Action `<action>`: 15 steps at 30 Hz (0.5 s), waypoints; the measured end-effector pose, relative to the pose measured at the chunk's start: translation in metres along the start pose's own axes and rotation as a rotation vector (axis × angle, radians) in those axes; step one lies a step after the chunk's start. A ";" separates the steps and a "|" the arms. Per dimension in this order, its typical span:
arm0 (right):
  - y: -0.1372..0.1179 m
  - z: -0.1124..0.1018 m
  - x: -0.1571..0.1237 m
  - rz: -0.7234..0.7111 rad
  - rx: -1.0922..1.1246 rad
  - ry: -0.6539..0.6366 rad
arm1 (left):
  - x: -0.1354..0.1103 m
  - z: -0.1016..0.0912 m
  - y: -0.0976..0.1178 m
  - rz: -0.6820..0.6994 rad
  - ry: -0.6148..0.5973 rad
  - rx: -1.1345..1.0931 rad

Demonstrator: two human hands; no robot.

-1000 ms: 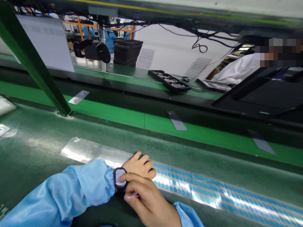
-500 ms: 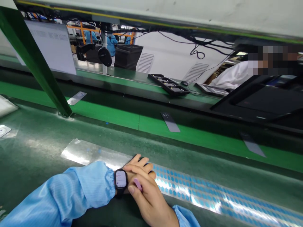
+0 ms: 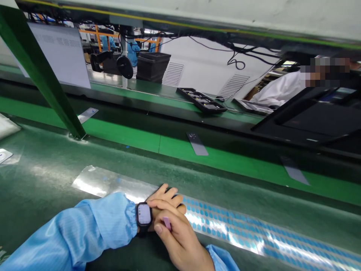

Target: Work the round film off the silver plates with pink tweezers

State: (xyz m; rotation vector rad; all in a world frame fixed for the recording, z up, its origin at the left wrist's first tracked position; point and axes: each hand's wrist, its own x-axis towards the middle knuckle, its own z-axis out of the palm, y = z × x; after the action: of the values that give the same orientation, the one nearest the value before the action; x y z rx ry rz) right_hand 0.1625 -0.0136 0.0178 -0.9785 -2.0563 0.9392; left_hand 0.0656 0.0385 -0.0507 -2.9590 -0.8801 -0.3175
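Observation:
My left hand (image 3: 166, 194) lies palm down with fingers spread on a long clear plastic sheet (image 3: 104, 182) that carries rows of blue round stickers (image 3: 208, 218). A black smartwatch (image 3: 144, 213) with a lit screen sits on the left wrist, below a blue sleeve. Crossing over that hand, my right hand (image 3: 183, 239) has its index fingertip at the watch's edge. A small pink strip (image 3: 167, 223) is held in the right hand, between the thumb and the curled fingers. Part of the left palm is hidden beneath the right hand.
Flat grey plates (image 3: 197, 143) lie spaced along a green conveyor belt (image 3: 141, 137) beyond the bench. A green post (image 3: 45, 75) slants at left. Behind stand a black tray (image 3: 201, 101) and black bins (image 3: 152, 67). At right, a person in white (image 3: 278, 90) sits behind dark equipment.
The plates on the belt have shifted left. The watch screen shows different content. My right hand has moved very slightly; my left hand stays in place.

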 end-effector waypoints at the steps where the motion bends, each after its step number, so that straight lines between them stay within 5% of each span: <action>1: 0.000 -0.001 -0.001 -0.013 0.016 -0.011 | 0.001 -0.002 -0.001 0.033 0.006 -0.006; 15: -0.001 -0.001 -0.002 -0.043 0.071 -0.067 | 0.002 -0.005 -0.006 0.105 0.017 0.002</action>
State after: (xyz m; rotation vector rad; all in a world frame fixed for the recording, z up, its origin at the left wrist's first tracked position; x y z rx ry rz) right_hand 0.1637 -0.0154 0.0184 -0.8729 -2.0760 1.0273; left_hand 0.0631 0.0442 -0.0460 -2.9816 -0.7201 -0.3367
